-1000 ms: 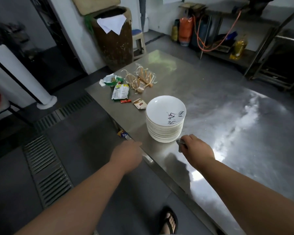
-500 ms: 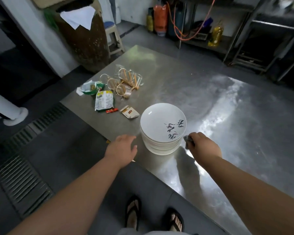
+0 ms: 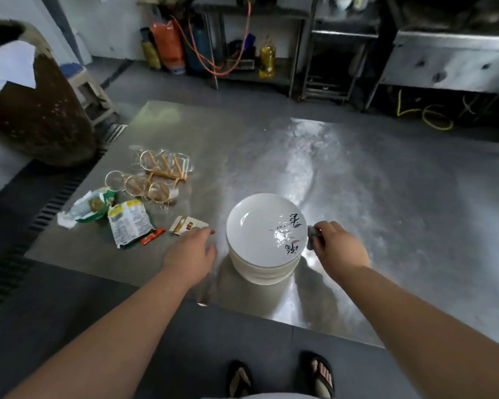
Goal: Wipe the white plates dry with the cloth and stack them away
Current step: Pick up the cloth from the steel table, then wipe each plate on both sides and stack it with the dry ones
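Though cloth [image 3: 314,239] in right hand [image 3: 340,246] — one stack [image 3: 260,231]

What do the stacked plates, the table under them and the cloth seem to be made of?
The plates look like glazed white ceramic, perhaps porcelain: glossy, with a bright glare spot and dark painted marks. The table looks like brushed stainless steel: grey, with streaky reflections. The cloth, gripped in the right hand, is grey; too little shows to tell its fabric.

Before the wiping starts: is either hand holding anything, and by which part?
The right hand grips a bunched grey cloth, most of it hidden in the fist. The left hand holds nothing.
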